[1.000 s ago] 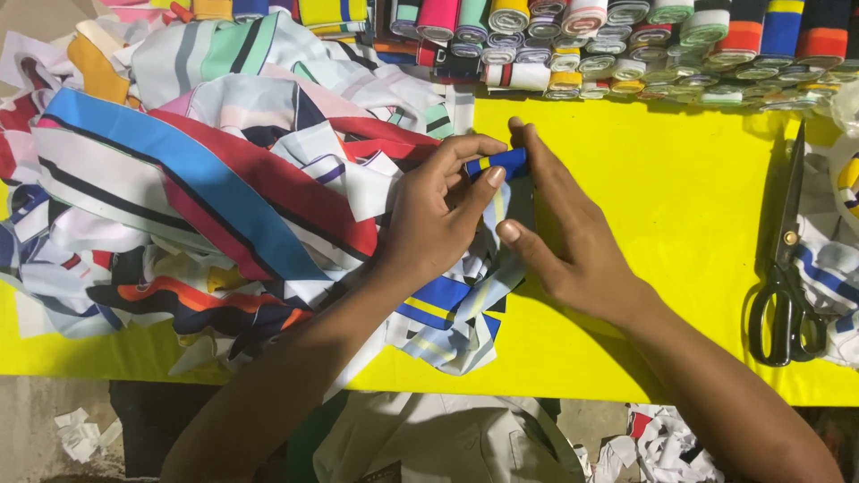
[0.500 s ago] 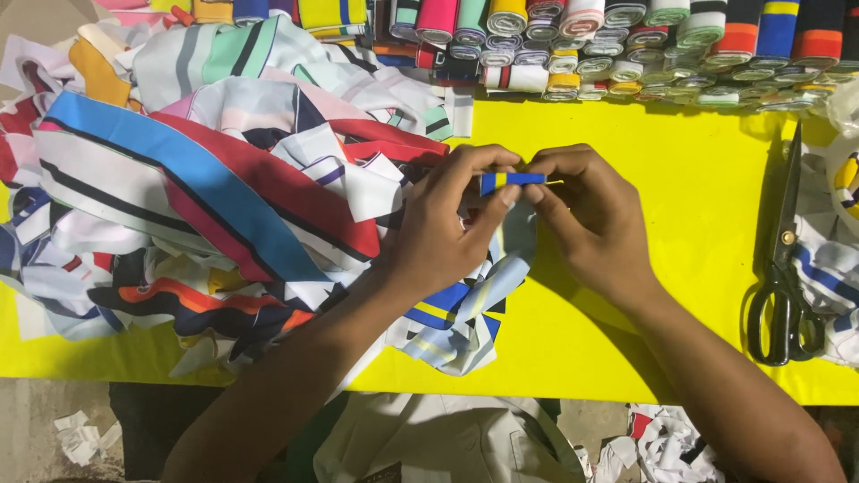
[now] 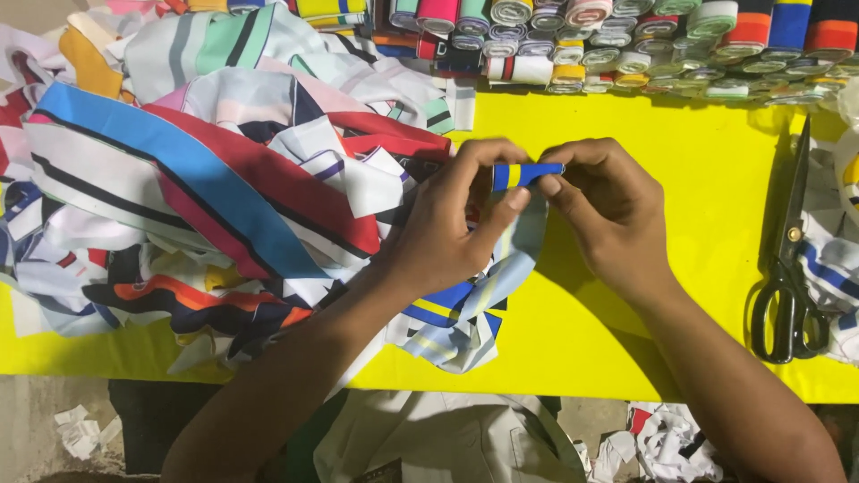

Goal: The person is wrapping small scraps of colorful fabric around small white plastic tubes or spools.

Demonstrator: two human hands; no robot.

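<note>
Both hands pinched a small rolled blue-yellow strip (image 3: 526,173): left hand (image 3: 452,228) at its 9 o'clock end, right hand (image 3: 608,210) at 3. Scissors (image 3: 787,268) lay well apart at 3 o'clock.

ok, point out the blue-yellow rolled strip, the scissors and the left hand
rolled strip (image 3: 523,173), head view, on its blue middle between both hands
scissors (image 3: 791,234), head view, on the pivot screw
left hand (image 3: 447,228), head view, on the back of the hand

Bright, even light falls from above, perhaps slightly from the left. The hands (image 3: 537,210) cast soft shadows onto the yellow table (image 3: 680,161). Colours look saturated; rolls beyond the table's far edge blur slightly.
</note>
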